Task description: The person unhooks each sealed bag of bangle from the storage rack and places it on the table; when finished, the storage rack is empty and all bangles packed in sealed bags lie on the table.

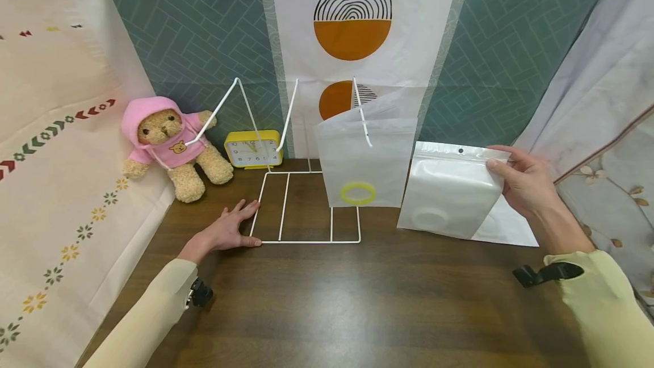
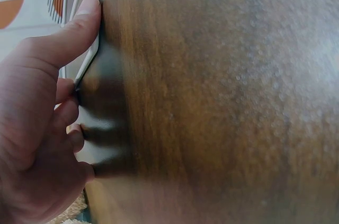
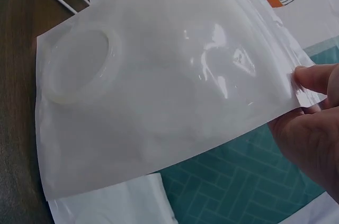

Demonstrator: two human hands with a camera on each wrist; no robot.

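Right sleeve point(image 1: 605, 300) nearest; right hand point(image 1: 533, 182) pinches pearly pouch point(image 1: 452, 189), left hand point(image 1: 230, 229) touches rack point(image 1: 309, 242), fingers spread. Hung pouch point(image 1: 365, 158) on; pearly pouch, flat pouch point(image 1: 508, 229) still off.

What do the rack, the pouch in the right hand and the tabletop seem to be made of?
Rack: probably metal wire with a smooth white coating, judging by its thin, bent rods.
Pouch: thin, glossy plastic film, it seems; bright highlights and soft wrinkles show.
Tabletop: brown wood or wood-look laminate; streaky grain and a soft sheen suggest satin.
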